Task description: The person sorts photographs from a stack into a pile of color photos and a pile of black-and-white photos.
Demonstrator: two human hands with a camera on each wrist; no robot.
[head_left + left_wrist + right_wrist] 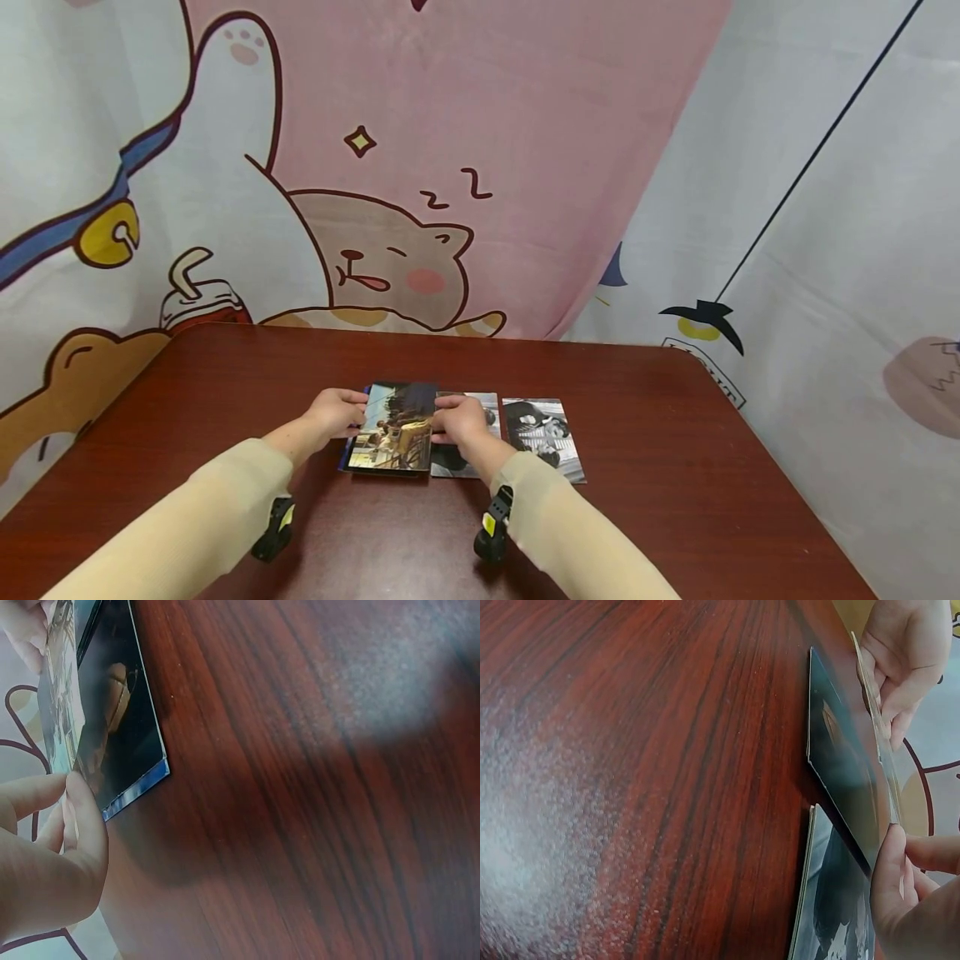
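Note:
Both hands hold a colour picture card point(393, 429) by its opposite edges, a little above the table. My left hand point(335, 414) pinches its left edge between thumb and fingers, and my right hand point(463, 423) pinches the right edge. Directly under it lies another dark glossy card point(124, 727) with a blue strip at its end, mostly hidden in the head view. To the right, a black-and-white card point(450, 463) lies partly behind my right hand. A second black-and-white card point(551, 425) is beside that one, with a narrow gap between them.
The cards lie on a reddish-brown wooden table point(660, 500) with rounded far corners. Behind it hangs a cloth point(570, 150) printed with cartoon animals. A black wrist camera point(491, 533) sits at the right cuff and another point(274, 533) at the left.

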